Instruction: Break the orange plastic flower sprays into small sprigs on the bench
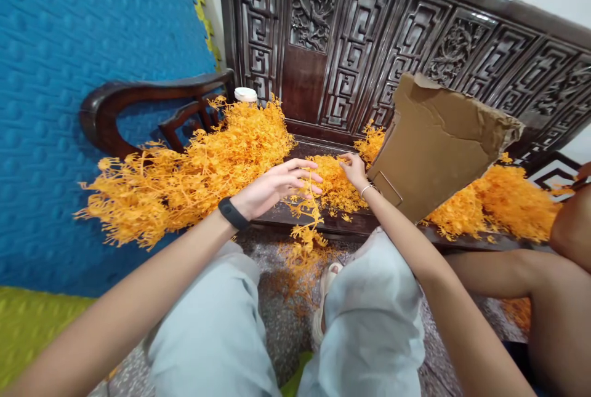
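My left hand (287, 183) is stretched out over a small heap of orange plastic pieces (339, 184), its fingers apart. A thin orange plastic sprig (308, 234) hangs beside and below those fingers, past the bench edge. Whether it touches them I cannot tell. At the heap's right side, my right hand (354, 170) has its fingers curled with the tips close together; anything between them is too small to make out. A big bunch of branching orange plastic sprigs (194, 175) lies to the left of my left hand.
The dark carved wooden bench (305, 86) has a curved armrest (104, 114) at left. A brown cardboard piece (443, 138) leans right of my hand, with more orange sprigs (512, 203) behind it. A white round object (245, 95) stands behind the bunch. Another person's bare leg (549, 298) is at right.
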A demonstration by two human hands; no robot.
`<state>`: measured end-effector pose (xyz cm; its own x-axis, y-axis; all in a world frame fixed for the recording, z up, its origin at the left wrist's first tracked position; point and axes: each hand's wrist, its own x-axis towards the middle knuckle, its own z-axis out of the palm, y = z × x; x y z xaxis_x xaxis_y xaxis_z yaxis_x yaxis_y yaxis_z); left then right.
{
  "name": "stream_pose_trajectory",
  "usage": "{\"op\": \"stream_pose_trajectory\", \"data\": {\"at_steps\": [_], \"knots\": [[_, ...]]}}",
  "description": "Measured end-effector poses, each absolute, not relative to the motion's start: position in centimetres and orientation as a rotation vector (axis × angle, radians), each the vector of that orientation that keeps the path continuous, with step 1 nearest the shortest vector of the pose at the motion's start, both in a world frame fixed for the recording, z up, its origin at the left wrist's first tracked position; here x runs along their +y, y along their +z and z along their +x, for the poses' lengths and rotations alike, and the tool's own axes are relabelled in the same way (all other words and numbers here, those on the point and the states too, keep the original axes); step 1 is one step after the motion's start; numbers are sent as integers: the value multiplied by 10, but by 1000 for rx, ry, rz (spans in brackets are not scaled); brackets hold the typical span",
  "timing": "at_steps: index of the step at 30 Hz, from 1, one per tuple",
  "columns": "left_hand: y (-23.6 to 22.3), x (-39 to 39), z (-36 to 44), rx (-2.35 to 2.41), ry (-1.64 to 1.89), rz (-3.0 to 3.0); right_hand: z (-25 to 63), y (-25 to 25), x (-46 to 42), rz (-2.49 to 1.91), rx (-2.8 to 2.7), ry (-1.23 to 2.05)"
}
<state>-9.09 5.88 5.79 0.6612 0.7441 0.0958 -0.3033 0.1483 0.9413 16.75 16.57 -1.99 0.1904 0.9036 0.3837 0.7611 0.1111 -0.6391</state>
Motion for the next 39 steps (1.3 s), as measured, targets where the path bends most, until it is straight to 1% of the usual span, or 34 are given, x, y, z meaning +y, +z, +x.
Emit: {"op": "stream_pose_trajectory", "data": {"at_steps": [5, 8, 10, 12, 14, 15, 18, 22, 24, 27, 32, 39], "knots": [[58, 59, -90, 502, 803, 1122, 166, -22, 165, -1685, -1687, 196], [56, 61, -90, 497, 822, 1034, 154, -5, 157, -1532, -1752, 160], [55, 63, -90, 485, 834, 985, 140, 13, 144, -1359, -1724, 253], [53, 64, -91, 484, 853, 946, 124, 34, 124, -1166, -1715, 443], [53, 65, -92, 488, 877, 911, 108, 52, 101, -964, -1847, 617], [54, 65, -93, 491, 889, 893, 101, 59, 90, -893, -1946, 644], [55, 64, -94, 498, 919, 850, 86, 67, 69, -805, -2207, 492], [55, 64, -97, 479, 911, 841, 79, 60, 66, -865, -2388, 220], [53, 65, -97, 478, 905, 835, 78, 57, 68, -897, -2417, 167], [51, 67, -97, 498, 901, 853, 79, 56, 69, -910, -2417, 181], [48, 69, -97, 574, 890, 1038, 79, 58, 66, -879, -2244, 392], [50, 61, -99, 595, 836, 1207, 86, 60, 71, -913, -1795, 949]]}}
